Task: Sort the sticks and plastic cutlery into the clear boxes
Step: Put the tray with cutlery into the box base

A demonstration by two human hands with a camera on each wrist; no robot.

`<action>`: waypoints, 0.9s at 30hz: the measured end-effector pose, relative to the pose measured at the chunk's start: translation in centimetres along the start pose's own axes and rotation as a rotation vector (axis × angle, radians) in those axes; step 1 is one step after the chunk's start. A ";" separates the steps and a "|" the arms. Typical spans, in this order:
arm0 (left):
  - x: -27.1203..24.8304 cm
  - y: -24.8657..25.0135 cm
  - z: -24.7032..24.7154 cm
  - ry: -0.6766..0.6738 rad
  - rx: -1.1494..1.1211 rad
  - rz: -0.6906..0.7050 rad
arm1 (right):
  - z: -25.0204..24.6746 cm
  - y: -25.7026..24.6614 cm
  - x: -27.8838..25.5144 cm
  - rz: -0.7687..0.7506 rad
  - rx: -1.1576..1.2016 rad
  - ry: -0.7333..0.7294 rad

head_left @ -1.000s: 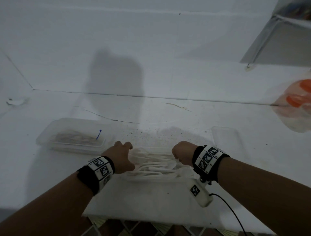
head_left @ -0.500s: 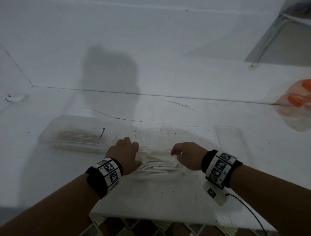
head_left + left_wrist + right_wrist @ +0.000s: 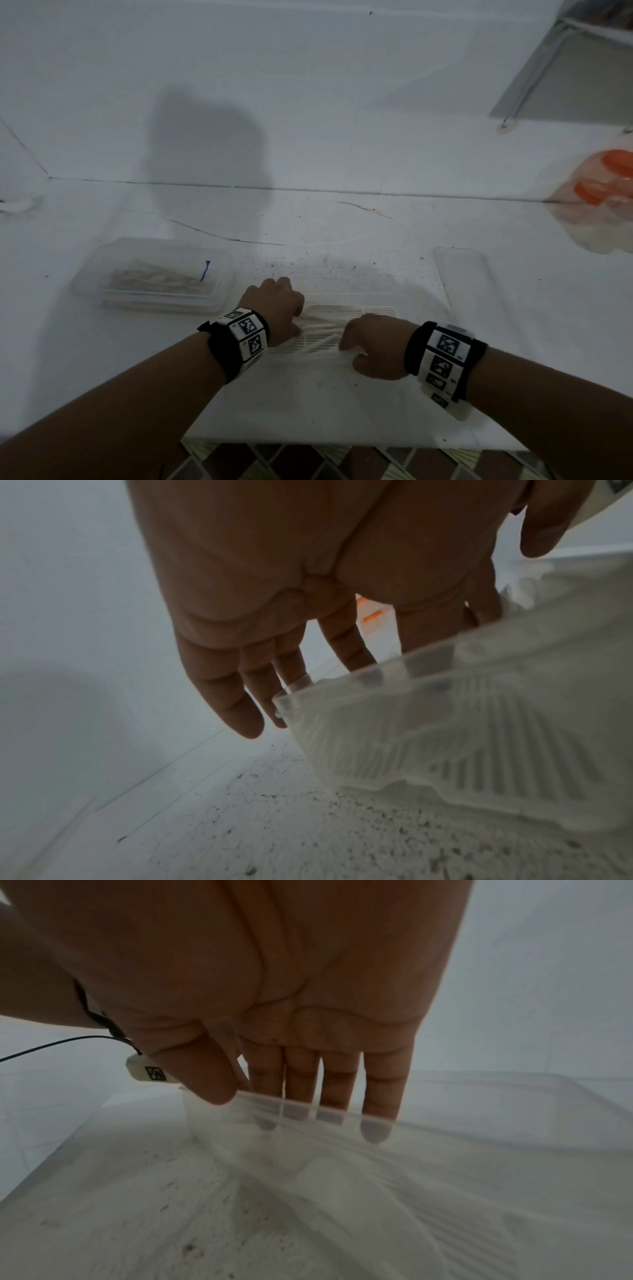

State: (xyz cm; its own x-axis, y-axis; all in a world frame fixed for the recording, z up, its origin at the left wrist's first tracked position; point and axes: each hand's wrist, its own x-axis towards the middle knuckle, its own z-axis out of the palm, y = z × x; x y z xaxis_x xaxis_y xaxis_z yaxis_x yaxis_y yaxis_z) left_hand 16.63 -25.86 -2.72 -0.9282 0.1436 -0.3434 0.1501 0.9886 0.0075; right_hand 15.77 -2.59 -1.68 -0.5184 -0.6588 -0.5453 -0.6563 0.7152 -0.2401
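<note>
A clear box [image 3: 380, 311] with a ribbed base holds white plastic cutlery [image 3: 325, 329] at the table's front middle. My left hand [image 3: 274, 308] is at its left end. In the left wrist view that hand's fingers [image 3: 346, 647] point straight down behind the clear box wall [image 3: 445, 737], and the thumb stands apart. My right hand [image 3: 373, 346] is at the near right side. In the right wrist view its thumb [image 3: 209, 1074] and straight fingers pinch the box's clear rim [image 3: 346, 1115]. A second clear box [image 3: 150, 274] of wooden sticks sits to the left.
A clear lid [image 3: 460, 274] lies flat to the right of the cutlery box. A thin bag with orange things [image 3: 603, 192] sits at the far right. A small blue piece [image 3: 205, 270] stands in the stick box. The table's front edge [image 3: 342, 442] is close below my hands.
My right hand has shifted from the box's right end to its near side, closer to the left hand. The left hand has stayed at the left end.
</note>
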 end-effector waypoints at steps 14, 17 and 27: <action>0.0 0.7 0.3 0.038 0.094 -0.010 | 0.8 -3.8 2.2 0.043 -0.185 0.047; 0.3 0.8 0.3 0.033 0.116 -0.008 | 1.3 -3.8 1.9 0.091 -0.204 0.094; 1.1 -1.5 -1.3 -0.052 -0.146 0.053 | 1.3 -1.3 -0.1 0.248 -0.118 0.054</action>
State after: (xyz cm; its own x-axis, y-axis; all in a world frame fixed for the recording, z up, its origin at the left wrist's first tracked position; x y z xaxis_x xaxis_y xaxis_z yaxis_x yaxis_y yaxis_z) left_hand 14.92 -27.10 -1.92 -0.9006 0.1973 -0.3873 0.1442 0.9762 0.1619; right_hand 17.38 -3.14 -2.37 -0.6971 -0.4810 -0.5317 -0.5635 0.8260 -0.0083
